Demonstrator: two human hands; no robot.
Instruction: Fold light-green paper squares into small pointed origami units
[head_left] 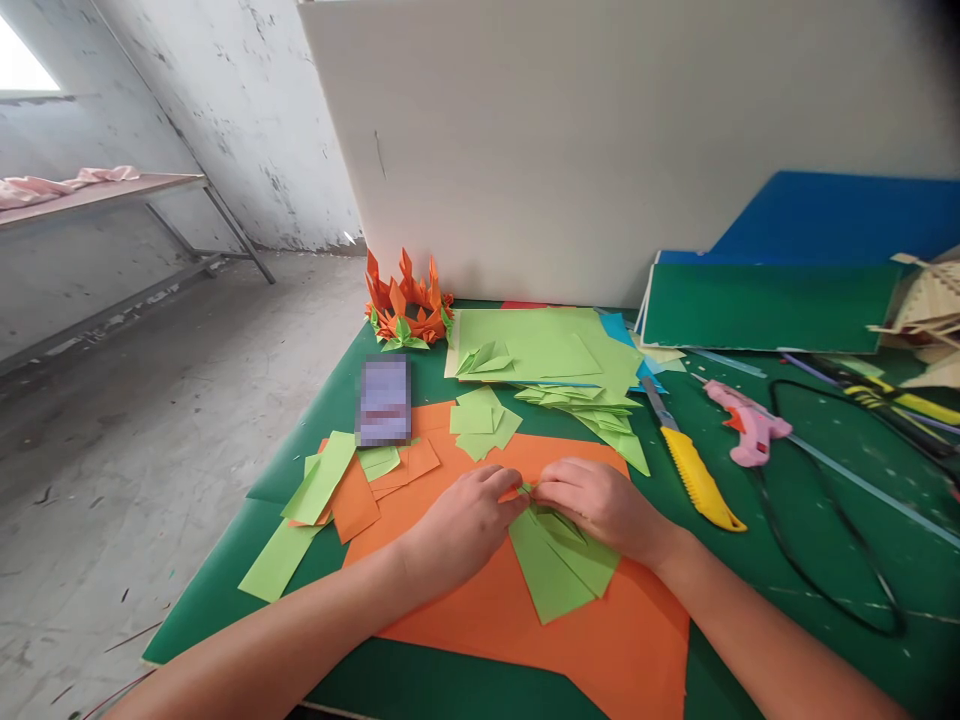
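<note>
Above a large orange sheet (450, 620), my left hand (469, 520) and my right hand (592, 500) meet with fingertips nearly touching. Both pinch a small green paper piece (527, 490), mostly hidden by the fingers. Just below lie green paper pieces (559, 575), partly under my right hand. Small green squares (480, 420) rest on the sheet's far part. Green strips (322, 480) and orange pieces (355, 500) are scattered to the left. Folded green pieces (585, 400) are piled beyond my right hand.
A phone (384, 400) and a folded orange paper crown (409, 310) are at the left. Green sheets (540, 345) lie at the back. A yellow-handled knife (697, 480) and a pink glue gun (750, 425) with a black cable (780, 560) are on the right.
</note>
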